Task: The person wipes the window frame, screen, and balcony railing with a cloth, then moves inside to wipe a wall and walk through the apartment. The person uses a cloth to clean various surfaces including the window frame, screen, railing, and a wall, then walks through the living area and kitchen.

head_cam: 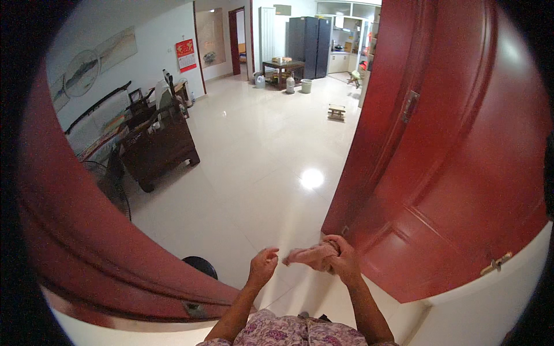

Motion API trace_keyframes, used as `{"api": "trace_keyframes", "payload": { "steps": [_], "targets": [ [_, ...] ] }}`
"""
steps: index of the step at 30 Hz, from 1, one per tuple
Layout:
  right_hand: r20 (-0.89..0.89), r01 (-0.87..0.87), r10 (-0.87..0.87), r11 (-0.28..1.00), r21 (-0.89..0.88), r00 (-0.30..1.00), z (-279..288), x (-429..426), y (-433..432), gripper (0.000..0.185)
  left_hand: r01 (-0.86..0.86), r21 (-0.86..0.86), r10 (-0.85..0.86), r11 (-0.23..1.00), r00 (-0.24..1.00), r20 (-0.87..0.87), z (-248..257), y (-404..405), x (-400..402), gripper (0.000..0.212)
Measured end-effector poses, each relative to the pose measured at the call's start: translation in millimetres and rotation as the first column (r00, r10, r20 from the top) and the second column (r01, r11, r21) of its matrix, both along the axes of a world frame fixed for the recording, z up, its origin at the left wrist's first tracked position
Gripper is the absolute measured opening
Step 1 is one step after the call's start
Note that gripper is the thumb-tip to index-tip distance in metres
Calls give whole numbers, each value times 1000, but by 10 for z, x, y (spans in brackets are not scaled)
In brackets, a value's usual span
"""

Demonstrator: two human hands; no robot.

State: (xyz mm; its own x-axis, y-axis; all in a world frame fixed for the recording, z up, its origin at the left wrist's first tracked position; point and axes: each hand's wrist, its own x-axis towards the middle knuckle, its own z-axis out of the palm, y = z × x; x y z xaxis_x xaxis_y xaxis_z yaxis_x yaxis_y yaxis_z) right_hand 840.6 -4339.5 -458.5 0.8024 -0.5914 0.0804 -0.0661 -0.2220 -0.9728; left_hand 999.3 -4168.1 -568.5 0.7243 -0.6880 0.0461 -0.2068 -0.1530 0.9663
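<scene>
My right hand [347, 262] grips a crumpled pinkish cloth [315, 256]. One end of the cloth sticks out to the left, slightly blurred, towards my other hand. A short gap separates that end from my left hand [263, 266], whose fingers are loosely bent with nothing seen between them. Both hands are held in front of my body, over the pale tiled floor [225, 216]. To the right stands a red panelled door [433, 181], swung open, with a metal handle [497, 264] low in the picture.
A red door frame [130, 268] curves along the left. Beyond it are a floor fan [108, 186], a dark wooden sofa [160, 151] and a round black object [200, 266]. Farther off stand a small stool [336, 113], a low table [283, 65], a bucket [306, 86] and a dark refrigerator [303, 45].
</scene>
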Motion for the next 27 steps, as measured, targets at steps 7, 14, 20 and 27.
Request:
{"api": "trace_keyframes", "payload": {
  "steps": [7, 14, 20, 27],
  "targets": [
    [220, -401, 354, 887, 229, 909, -127, 980, -212, 42, 84, -418, -410, 905, 438, -800, -418, -471, 150, 42],
    [256, -503, 435, 778, 376, 863, -465, 1795, -649, 53, -457, -626, -384, 632, 518, -765, 72, -704, 1367, 24],
    [284, -474, 441, 414, 777, 851, -732, 2361, -760, 61, -577, -590, -344, 565, 485, -804, 418, -614, 2051, 24],
    [310, -429, 411, 236, 872, 857, -976, 3042, -893, 49, -418, -561, -193, 715, 653, -732, 568, -1127, 2280, 24]
  ]
}}
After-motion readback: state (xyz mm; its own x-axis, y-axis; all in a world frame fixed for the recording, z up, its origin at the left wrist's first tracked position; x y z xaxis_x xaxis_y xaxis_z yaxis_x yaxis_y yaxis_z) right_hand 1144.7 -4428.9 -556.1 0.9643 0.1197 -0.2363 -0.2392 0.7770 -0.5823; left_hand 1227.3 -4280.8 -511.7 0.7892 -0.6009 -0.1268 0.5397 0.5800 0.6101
